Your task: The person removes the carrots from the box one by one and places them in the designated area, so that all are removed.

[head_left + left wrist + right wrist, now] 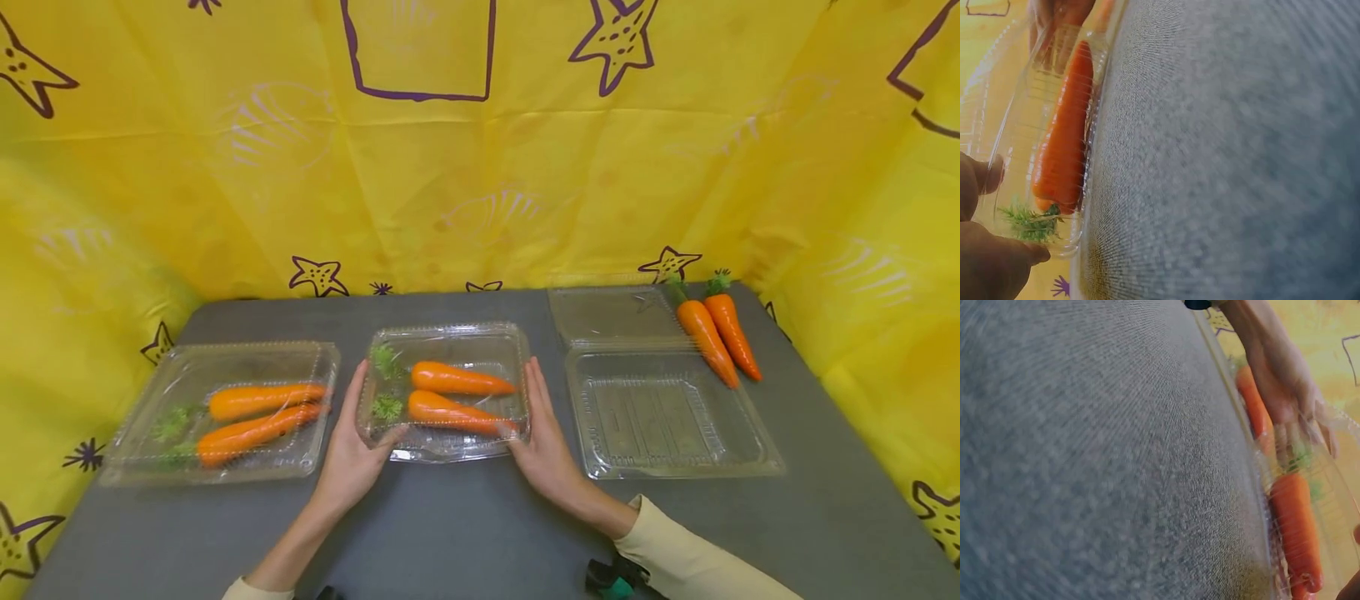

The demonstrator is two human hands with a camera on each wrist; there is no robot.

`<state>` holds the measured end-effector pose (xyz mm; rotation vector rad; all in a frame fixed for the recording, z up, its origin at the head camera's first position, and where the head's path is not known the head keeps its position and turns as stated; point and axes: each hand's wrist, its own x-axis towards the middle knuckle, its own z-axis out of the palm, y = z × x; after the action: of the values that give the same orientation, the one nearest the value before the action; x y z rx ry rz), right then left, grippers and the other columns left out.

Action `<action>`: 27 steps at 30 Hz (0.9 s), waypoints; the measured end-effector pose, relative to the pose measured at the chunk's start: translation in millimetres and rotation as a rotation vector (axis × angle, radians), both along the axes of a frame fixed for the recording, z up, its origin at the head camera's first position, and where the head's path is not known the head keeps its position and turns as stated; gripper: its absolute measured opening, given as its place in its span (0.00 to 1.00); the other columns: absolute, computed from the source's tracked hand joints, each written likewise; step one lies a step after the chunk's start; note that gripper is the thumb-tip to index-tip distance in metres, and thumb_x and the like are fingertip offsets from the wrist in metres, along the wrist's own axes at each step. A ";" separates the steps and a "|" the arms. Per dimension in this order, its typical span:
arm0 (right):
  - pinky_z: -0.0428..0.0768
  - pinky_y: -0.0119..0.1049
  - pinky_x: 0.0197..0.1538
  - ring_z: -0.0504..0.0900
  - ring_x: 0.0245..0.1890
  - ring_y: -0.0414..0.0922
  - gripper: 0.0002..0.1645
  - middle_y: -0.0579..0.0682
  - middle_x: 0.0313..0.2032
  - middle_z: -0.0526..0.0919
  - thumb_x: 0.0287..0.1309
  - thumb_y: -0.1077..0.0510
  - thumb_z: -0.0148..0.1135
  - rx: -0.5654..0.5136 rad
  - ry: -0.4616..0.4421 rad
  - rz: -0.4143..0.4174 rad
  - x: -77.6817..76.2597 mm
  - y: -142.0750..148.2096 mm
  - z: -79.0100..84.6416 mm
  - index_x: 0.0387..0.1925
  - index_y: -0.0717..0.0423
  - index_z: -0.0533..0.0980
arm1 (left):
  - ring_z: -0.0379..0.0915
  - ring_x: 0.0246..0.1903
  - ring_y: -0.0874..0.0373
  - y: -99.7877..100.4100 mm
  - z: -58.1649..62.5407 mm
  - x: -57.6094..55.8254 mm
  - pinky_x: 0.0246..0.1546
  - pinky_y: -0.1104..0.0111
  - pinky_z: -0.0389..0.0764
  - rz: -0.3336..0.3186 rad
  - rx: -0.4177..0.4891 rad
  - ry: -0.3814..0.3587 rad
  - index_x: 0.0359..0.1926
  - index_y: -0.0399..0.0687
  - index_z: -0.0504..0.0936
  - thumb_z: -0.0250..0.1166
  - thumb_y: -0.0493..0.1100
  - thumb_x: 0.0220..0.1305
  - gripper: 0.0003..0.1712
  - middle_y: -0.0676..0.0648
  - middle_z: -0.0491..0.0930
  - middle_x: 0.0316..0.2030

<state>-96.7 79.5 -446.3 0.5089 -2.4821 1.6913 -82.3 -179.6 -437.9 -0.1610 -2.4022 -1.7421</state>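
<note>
A clear plastic clamshell container [450, 335] sits mid-table with its lid over two orange carrots [459, 379], green tops to the left. At its left side, my left hand [358, 450] grips the wall, thumb at the front corner. Opposite it, my right hand [549, 457] holds the right side, thumb likewise at the front corner. Through the clear plastic, the left wrist view shows one carrot [1065, 131] and the left thumb [994, 174] against the lid. Little of the right hand shows in the right wrist view, beyond the carrot [1296, 519].
To the left lies another lidded clear container [217, 477] with two carrots inside. An opened clear container [645, 421] stands on the right, lid laid back toward the yellow curtain [450, 183]. Two loose carrots [707, 340] lie by its back right corner on the grey table [442, 533].
</note>
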 end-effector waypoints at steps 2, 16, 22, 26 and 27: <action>0.44 0.56 0.73 0.40 0.76 0.56 0.51 0.56 0.77 0.36 0.60 0.71 0.59 -0.012 -0.008 0.004 -0.1 0.3 0.7 0.76 0.63 0.41 | 0.75 0.52 0.60 -0.9 -0.6 1.3 0.37 0.86 0.75 -0.015 0.000 0.016 0.79 0.58 0.41 0.68 0.27 0.57 0.59 0.47 0.41 0.77; 0.42 0.59 0.72 0.37 0.75 0.57 0.48 0.57 0.77 0.34 0.62 0.75 0.51 -0.024 -0.012 0.011 0.7 1.7 1.1 0.76 0.64 0.39 | 0.63 0.23 0.65 -3.5 -0.8 2.7 0.16 0.71 0.68 -0.013 -0.083 -0.010 0.78 0.64 0.40 0.53 0.24 0.68 0.50 0.45 0.41 0.77; 0.48 0.54 0.72 0.42 0.76 0.54 0.48 0.56 0.77 0.35 0.61 0.75 0.53 0.080 0.011 -0.015 0.9 2.3 5.7 0.76 0.64 0.40 | 0.76 0.47 0.63 -3.0 -2.7 1.3 0.33 0.85 0.75 0.040 -0.034 -0.014 0.79 0.57 0.41 0.56 0.22 0.64 0.52 0.46 0.43 0.77; 0.51 0.53 0.72 0.45 0.75 0.55 0.48 0.57 0.77 0.38 0.62 0.72 0.55 0.174 0.038 -0.035 1.9 3.5 12.9 0.76 0.65 0.42 | 0.45 0.73 0.50 -1.3 -2.0 0.9 0.59 0.85 0.62 0.059 0.040 -0.003 0.78 0.49 0.42 0.55 0.19 0.61 0.51 0.44 0.42 0.77; 0.51 0.53 0.73 0.45 0.75 0.54 0.48 0.57 0.77 0.39 0.62 0.72 0.55 0.186 0.038 -0.035 1.8 3.6 15.0 0.76 0.65 0.42 | 0.45 0.73 0.47 -0.8 -1.6 0.7 0.59 0.84 0.62 0.062 0.065 -0.002 0.78 0.47 0.43 0.54 0.18 0.61 0.51 0.43 0.42 0.77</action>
<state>-95.0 83.2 -431.3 0.5050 -2.6188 1.4327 -81.6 -180.4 -439.5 -0.0756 -2.3222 -1.7907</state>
